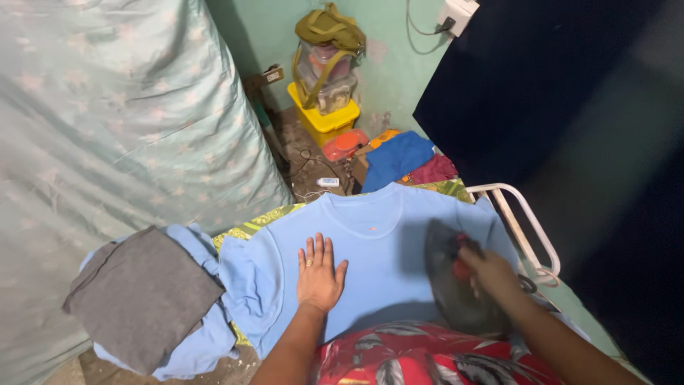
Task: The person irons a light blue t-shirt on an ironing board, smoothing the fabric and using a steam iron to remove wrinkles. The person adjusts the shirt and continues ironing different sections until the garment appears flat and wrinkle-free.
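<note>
A light blue T-shirt (pixel 377 242) lies spread on an ironing board with a green patterned cover (pixel 249 228). My left hand (pixel 319 274) rests flat on the shirt's chest, fingers apart, a ring on one finger. My right hand (pixel 488 269) grips the handle of a dark clothes iron (pixel 449 285), which sits on the shirt's right side and looks blurred. A red floral garment (pixel 427 356) covers the near end of the board.
Folded grey cloth (pixel 139 296) lies on blue fabric at left. A pale patterned mattress (pixel 107 121) leans at left. The board's white metal rest (pixel 527 221) juts right. A yellow bin (pixel 324 117) with a bag, and blue and red clothes (pixel 399 160), lie beyond.
</note>
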